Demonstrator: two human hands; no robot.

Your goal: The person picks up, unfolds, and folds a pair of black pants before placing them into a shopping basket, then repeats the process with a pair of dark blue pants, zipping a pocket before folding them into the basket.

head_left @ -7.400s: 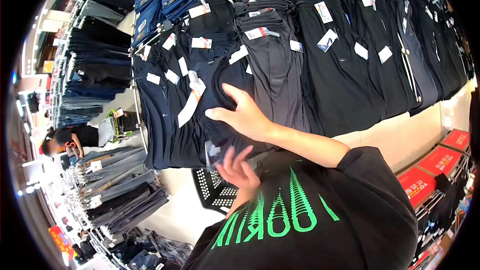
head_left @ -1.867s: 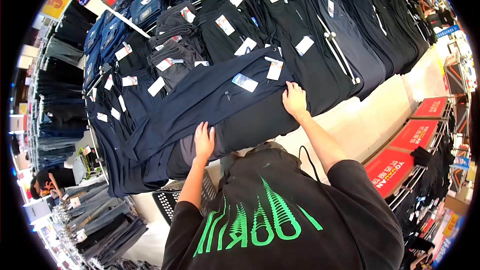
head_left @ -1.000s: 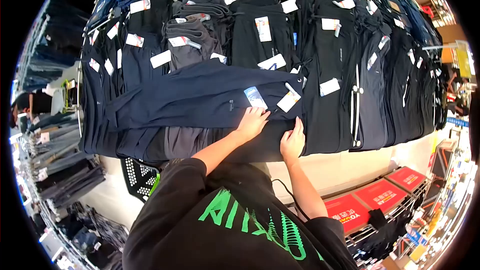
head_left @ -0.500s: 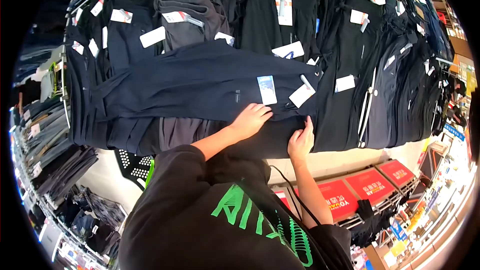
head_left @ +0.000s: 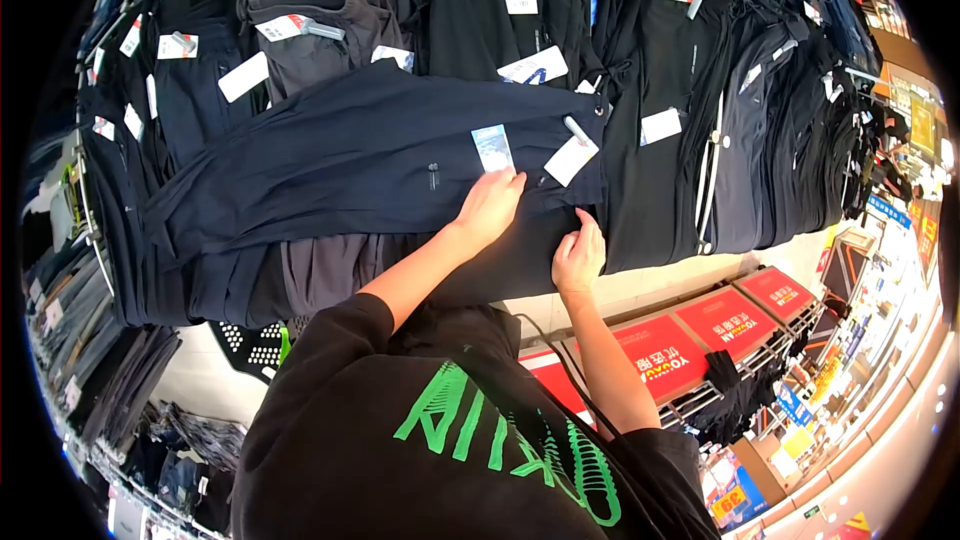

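Dark navy trousers (head_left: 330, 155) lie sideways across the rack, with a white price tag (head_left: 570, 162) and a grey security pin near the waistband. My left hand (head_left: 488, 210) is closed at the lower end of a blue-and-white tag (head_left: 490, 145) on them, covering its bottom edge. The curled fingertips are partly hidden. Just below the waistband's near edge is my right hand (head_left: 578, 255), index finger stretched upward and thumb apart; I see nothing held in it. Beneath the navy pair hang black trousers (head_left: 500, 275) and grey ones (head_left: 325, 275).
Behind, more tagged trousers hang close together, including a grey folded pair (head_left: 320, 50) and black pairs (head_left: 655, 70). Red boxes (head_left: 655, 355) stand on a low wire shelf at the right. Dark folded clothes (head_left: 115, 370) line another rack at the left.
My left hand has moved from the trousers' near edge up to the blue-and-white tag, its fingers now curled. My right hand stays near the waistband. The view has shifted somewhat right and down.
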